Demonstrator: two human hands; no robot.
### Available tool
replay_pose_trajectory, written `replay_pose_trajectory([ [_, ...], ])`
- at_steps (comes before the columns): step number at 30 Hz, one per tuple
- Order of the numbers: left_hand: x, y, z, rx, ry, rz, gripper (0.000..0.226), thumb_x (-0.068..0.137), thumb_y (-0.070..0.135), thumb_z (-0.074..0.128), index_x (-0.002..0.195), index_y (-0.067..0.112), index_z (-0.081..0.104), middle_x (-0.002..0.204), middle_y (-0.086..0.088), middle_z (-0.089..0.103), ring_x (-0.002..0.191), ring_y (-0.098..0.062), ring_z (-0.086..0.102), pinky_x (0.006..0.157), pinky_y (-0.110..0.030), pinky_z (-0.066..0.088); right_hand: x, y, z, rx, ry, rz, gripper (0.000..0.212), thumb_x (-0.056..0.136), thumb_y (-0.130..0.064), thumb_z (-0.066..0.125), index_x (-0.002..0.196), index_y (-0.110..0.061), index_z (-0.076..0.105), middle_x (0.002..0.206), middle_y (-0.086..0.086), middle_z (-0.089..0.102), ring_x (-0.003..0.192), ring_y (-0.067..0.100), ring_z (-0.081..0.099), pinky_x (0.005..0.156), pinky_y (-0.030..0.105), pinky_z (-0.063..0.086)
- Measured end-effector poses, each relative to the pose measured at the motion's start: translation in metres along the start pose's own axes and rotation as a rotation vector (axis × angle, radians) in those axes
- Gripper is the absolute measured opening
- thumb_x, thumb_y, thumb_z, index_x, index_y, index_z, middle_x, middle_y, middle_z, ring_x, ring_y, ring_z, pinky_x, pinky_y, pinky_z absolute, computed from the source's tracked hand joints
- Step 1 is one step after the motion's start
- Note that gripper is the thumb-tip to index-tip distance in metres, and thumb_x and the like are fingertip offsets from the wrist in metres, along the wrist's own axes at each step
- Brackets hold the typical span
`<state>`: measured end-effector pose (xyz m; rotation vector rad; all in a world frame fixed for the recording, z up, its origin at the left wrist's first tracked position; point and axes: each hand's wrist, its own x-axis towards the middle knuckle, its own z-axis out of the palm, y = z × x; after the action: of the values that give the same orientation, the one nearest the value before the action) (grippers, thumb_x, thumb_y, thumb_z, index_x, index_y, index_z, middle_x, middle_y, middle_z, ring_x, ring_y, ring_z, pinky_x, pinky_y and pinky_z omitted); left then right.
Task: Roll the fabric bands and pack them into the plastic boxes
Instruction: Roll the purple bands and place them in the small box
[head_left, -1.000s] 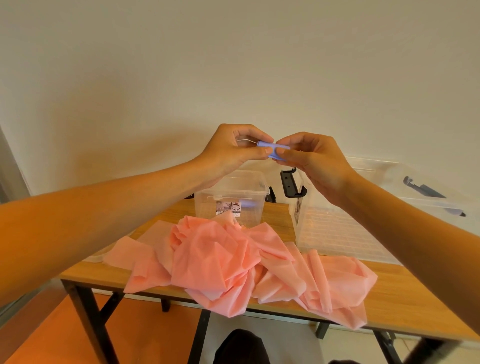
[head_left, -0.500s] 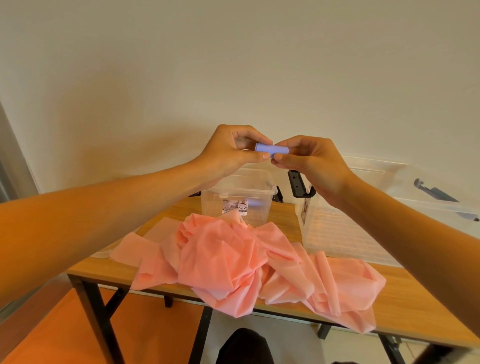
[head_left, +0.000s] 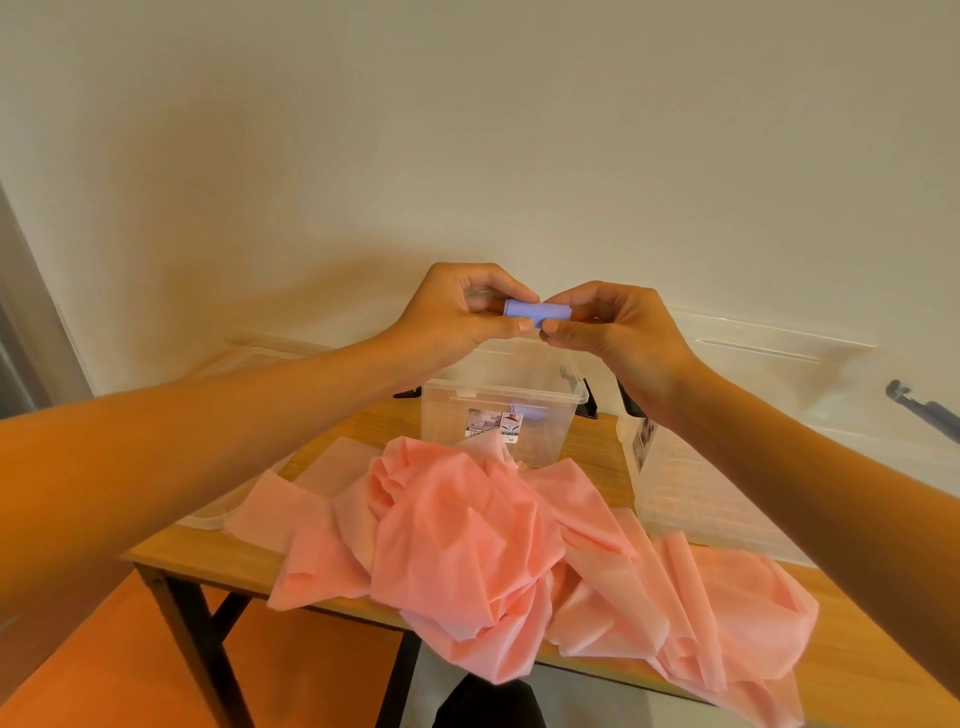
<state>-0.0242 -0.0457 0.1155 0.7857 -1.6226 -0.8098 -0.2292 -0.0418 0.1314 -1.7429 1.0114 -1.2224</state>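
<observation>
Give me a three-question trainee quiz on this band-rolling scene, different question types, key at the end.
1. True or false: the left hand and the right hand both pinch the blue roll.
2. The pink fabric lies: A) loose on the table, in front of the small clear box; B) inside that box; C) in the right hand.
3. Fill in: part of the pink fabric hangs over the table's ____ edge.
Key: 1 true; 2 A; 3 near.
</observation>
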Motion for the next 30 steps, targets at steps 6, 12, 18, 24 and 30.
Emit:
replay_pose_trajectory([
  [6, 0.023, -0.021, -0.016, 0.075, -0.031, -0.025, 0.025, 0.081, -0.007, 0.077, 0.105, -0.001, 0.072, 0.101, -0.009, 0.075, 0.095, -0.017, 0.073, 0.085, -0.026, 0.056, 0.030, 0.016, 0.007, -0.007, 0.009, 0.049, 0.026, 0.085, -0.001, 0.079, 0.110, -0.003, 0.073, 0.101, 0.017, 0.076, 0.087, 0.024, 0.075, 0.086, 0.031, 0.060],
  [12, 0.048, -0.043, -0.026, 0.239, -0.157, -0.026, 0.026, 0.083, -0.001, 0.078, 0.108, 0.004, 0.073, 0.102, -0.007, 0.075, 0.096, -0.017, 0.072, 0.088, -0.032, 0.059, 0.052, 0.037, 0.015, 0.002, 0.009, 0.144, 0.024, 0.086, -0.002, 0.078, 0.109, -0.004, 0.073, 0.101, 0.013, 0.077, 0.096, 0.028, 0.074, 0.089, 0.029, 0.060],
  [18, 0.067, -0.069, -0.025, 0.368, -0.247, -0.027, 0.027, 0.081, 0.001, 0.081, 0.104, 0.013, 0.074, 0.101, -0.004, 0.075, 0.094, -0.015, 0.072, 0.087, -0.032, 0.060, 0.064, 0.063, 0.021, -0.039, 0.079, 0.236, 0.021, 0.084, 0.000, 0.079, 0.103, -0.005, 0.074, 0.096, 0.014, 0.077, 0.093, 0.028, 0.075, 0.090, 0.034, 0.060],
  [24, 0.076, -0.090, -0.023, 0.428, -0.302, 0.019, 0.025, 0.081, 0.001, 0.081, 0.102, 0.012, 0.074, 0.095, 0.000, 0.076, 0.087, -0.005, 0.071, 0.080, -0.018, 0.056, 0.074, 0.082, 0.023, -0.106, 0.109, 0.303, 0.021, 0.085, -0.004, 0.080, 0.105, -0.008, 0.073, 0.094, 0.013, 0.076, 0.088, 0.026, 0.075, 0.091, 0.041, 0.060],
  [30, 0.082, -0.106, -0.022, 0.535, -0.337, 0.065, 0.021, 0.082, 0.004, 0.078, 0.100, 0.014, 0.076, 0.093, 0.005, 0.075, 0.083, 0.000, 0.067, 0.073, -0.009, 0.047, 0.082, 0.098, 0.024, -0.033, 0.079, 0.393, 0.021, 0.086, -0.004, 0.079, 0.106, -0.002, 0.071, 0.094, 0.017, 0.075, 0.086, 0.028, 0.076, 0.091, 0.045, 0.061],
])
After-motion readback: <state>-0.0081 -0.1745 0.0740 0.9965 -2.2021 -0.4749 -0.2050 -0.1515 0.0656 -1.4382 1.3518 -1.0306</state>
